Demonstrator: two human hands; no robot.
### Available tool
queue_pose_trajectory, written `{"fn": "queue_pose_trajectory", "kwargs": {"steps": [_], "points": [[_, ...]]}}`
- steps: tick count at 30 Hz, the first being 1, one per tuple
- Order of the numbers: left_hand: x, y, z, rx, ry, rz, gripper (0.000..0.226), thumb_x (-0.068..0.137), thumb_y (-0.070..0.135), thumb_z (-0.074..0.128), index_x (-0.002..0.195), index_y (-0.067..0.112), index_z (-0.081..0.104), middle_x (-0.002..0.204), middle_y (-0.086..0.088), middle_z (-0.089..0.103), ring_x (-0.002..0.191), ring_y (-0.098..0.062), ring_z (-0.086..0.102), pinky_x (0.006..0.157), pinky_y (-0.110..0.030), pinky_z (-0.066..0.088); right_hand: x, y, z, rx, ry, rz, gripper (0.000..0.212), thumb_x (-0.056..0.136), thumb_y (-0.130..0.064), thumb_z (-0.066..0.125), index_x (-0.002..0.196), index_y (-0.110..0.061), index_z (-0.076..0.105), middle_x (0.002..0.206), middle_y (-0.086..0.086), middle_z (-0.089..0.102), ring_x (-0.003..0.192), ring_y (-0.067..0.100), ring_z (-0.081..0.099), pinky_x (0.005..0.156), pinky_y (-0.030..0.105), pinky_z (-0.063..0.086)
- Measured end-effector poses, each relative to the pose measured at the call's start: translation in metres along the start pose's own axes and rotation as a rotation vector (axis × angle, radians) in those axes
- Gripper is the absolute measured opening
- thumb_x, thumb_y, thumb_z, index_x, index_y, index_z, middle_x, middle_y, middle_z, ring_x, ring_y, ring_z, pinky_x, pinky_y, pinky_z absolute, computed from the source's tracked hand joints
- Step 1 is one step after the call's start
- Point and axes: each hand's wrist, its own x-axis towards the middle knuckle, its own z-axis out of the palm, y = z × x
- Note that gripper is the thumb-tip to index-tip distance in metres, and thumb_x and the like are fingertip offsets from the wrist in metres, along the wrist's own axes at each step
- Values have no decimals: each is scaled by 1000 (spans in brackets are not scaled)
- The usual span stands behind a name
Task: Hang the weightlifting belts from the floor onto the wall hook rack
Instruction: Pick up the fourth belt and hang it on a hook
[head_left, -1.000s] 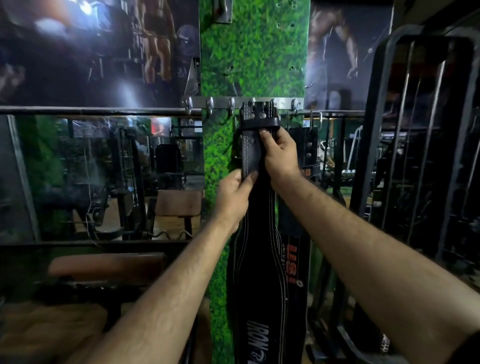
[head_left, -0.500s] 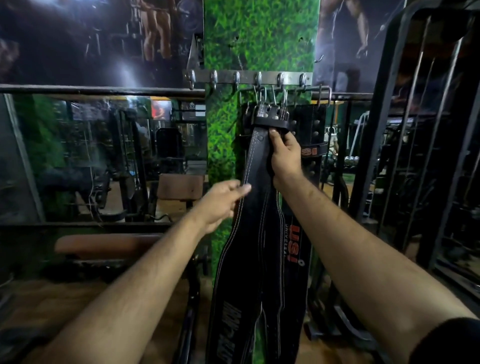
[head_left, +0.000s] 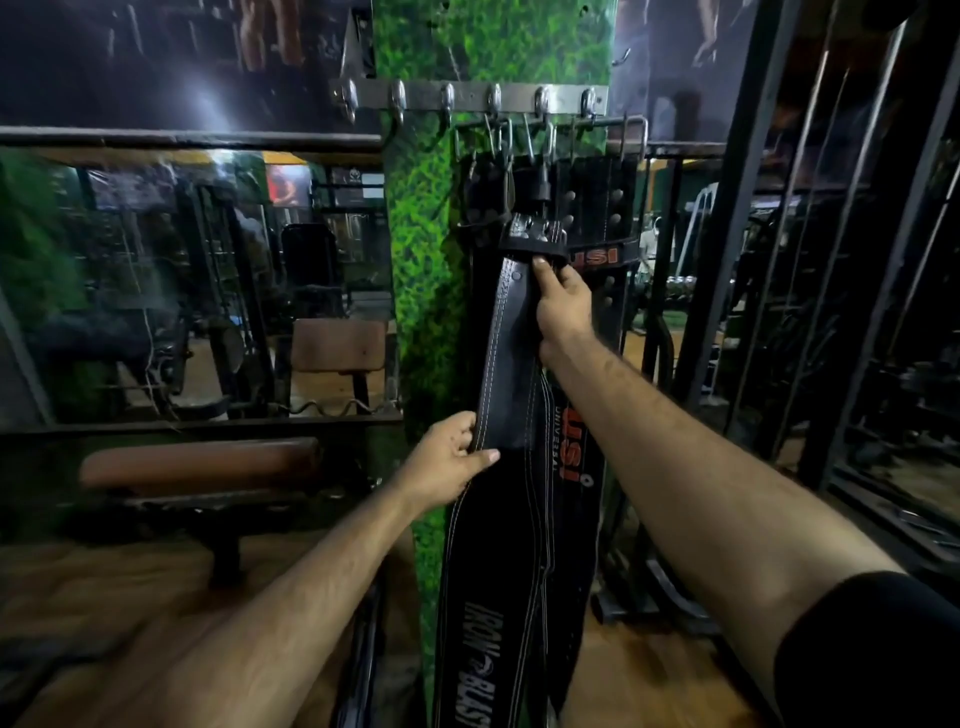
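Below the hook rack (head_left: 470, 98), left hand (head_left: 445, 462) and right hand (head_left: 562, 301) grip the black belt (head_left: 511, 364)

The right hand (head_left: 563, 306) is gripping the black belt (head_left: 506, 364) just under its buckle end, with the thumb on the front. The left hand (head_left: 447, 465) is pinching the same belt lower, at its stitched left edge. Above the right fingers, the hook rack (head_left: 470, 98) is sitting on the green pillar (head_left: 415, 260). Behind the right fingers, a second belt (head_left: 579, 457) with orange letters is hanging.
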Motion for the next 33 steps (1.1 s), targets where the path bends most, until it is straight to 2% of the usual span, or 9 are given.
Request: {"fn": "queue_pose_trajectory", "kwargs": {"steps": [4, 7, 11, 14, 16, 19, 24, 29, 33], "points": [[6, 45, -25, -60, 14, -43, 47, 97, 12, 64, 140, 3, 50, 128, -10, 65, 111, -15, 61, 83, -24, 53, -8, -4, 11, 15, -140, -7, 14, 102, -15, 57, 93, -15, 68, 88, 5, 74, 77, 14, 70, 73, 29, 60], [18, 106, -42, -324, 122, 49, 26, 103, 25, 53, 126, 13, 60, 107, 9, 75, 98, 0, 67, 82, -24, 51, -18, -5, 19, -55, -283, -54, 10, 101, -9, 58, 96, -8, 67, 92, 12, 73, 78, 17, 70, 77, 32, 60], [32, 153, -51, -519, 230, 192, 29, 99, 21, 61, 114, -2, 70, 105, -15, 76, 103, -29, 71, 96, -43, 57, -33, 5, 18, -146, -380, -176, 16, 96, -6, 65, 111, -2, 69, 104, 17, 74, 92, 21, 71, 83, 31, 60], [37, 155, -49, -504, 311, 199, 27, 98, 12, 61, 73, 12, 73, 73, -1, 75, 71, -17, 71, 73, -33, 59, -36, 20, 3, -206, -401, -135, 33, 87, -20, 78, 103, 7, 68, 94, 16, 72, 84, 20, 67, 77, 31, 56], [38, 152, -43, -509, 306, 196, 25, 98, 11, 62, 74, 13, 68, 69, 0, 73, 67, -15, 69, 68, -32, 58, -44, 36, -7, -241, -419, -76, 55, 80, -34, 84, 96, 14, 64, 90, 24, 71, 83, 25, 62, 78, 38, 53], [39, 145, -36, -532, 351, 166, 17, 97, 17, 65, 81, 12, 66, 75, -2, 72, 71, -17, 68, 67, -35, 59, -60, 61, -22, -306, -464, -31, 8, 89, -10, 75, 91, -3, 72, 81, 2, 78, 74, 8, 69, 71, 24, 57], [41, 155, -37, -605, 412, 154, 12, 98, 18, 63, 97, 6, 63, 87, -3, 71, 69, -15, 67, 53, -30, 57, -84, 105, -59, -509, -523, 127, 6, 86, -8, 78, 86, -8, 72, 70, -8, 76, 65, 2, 70, 63, 21, 57], [37, 166, -42, -644, 415, 168, 18, 98, 18, 63, 80, 14, 63, 77, -1, 72, 56, -14, 67, 48, -30, 58, -87, 123, -102, -1007, -643, 315, 41, 73, -44, 88, 92, -13, 70, 95, 3, 75, 89, 21, 74, 74, 37, 62], [40, 168, -53, -640, 461, 176, 25, 97, 19, 66, 72, 19, 61, 76, 0, 71, 61, -12, 67, 53, -29, 58, -74, 94, -69, -711, -591, 194, 61, 70, -50, 89, 96, 2, 70, 92, 7, 75, 81, 23, 72, 79, 48, 60]]}}
